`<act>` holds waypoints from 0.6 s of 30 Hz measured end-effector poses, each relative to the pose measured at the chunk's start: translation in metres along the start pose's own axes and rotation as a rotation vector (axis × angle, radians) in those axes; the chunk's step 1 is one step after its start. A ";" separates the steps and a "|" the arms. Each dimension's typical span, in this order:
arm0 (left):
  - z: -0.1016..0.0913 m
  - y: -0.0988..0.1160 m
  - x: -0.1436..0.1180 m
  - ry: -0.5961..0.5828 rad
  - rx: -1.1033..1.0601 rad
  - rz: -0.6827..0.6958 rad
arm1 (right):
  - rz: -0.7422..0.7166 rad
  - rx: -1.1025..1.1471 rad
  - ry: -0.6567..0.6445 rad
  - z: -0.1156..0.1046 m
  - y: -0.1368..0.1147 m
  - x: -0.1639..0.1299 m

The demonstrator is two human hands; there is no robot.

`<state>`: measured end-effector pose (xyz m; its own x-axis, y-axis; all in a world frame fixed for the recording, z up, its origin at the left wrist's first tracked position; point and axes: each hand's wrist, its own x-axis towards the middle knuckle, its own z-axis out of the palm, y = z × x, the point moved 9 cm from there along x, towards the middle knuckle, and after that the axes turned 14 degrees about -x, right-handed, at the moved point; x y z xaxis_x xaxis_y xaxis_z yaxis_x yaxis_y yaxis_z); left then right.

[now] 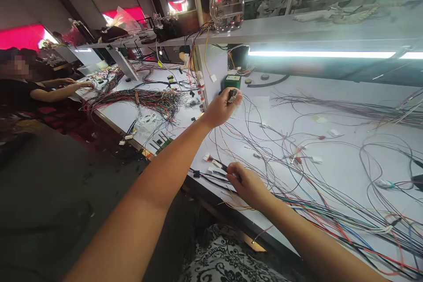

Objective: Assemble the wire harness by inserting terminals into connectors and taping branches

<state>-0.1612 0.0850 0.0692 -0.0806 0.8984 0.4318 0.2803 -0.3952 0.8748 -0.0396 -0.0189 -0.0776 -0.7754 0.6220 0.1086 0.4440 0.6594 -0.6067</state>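
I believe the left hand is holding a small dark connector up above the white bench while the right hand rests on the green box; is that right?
Not quite: the head view shows the right hand pinching wires near the bench edge, far from the green box. The left hand does hold up the connector.

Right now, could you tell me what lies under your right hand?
Under the right hand run black and coloured wires on the white table. What its fingers grip is covered.

A white workbench (343, 167) carries loose coloured wires (317, 194) and small white connectors (316, 159).
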 end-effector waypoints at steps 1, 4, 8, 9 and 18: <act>0.001 0.001 0.003 -0.012 0.036 0.018 | 0.000 0.014 0.013 -0.001 0.000 -0.001; 0.004 -0.005 0.006 -0.053 0.167 0.064 | 0.023 0.057 0.076 -0.005 0.002 -0.005; 0.002 -0.024 0.001 -0.054 0.362 0.090 | -0.027 0.070 0.089 -0.003 -0.001 -0.011; 0.001 -0.029 0.000 -0.052 0.394 0.088 | -0.055 0.077 0.088 -0.002 -0.003 -0.012; 0.009 -0.024 0.001 -0.089 0.386 0.102 | 0.061 0.098 0.151 -0.002 0.009 -0.013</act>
<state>-0.1593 0.0971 0.0465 0.0448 0.8779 0.4768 0.6224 -0.3978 0.6741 -0.0250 -0.0202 -0.0830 -0.6691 0.7207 0.1816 0.4363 0.5787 -0.6891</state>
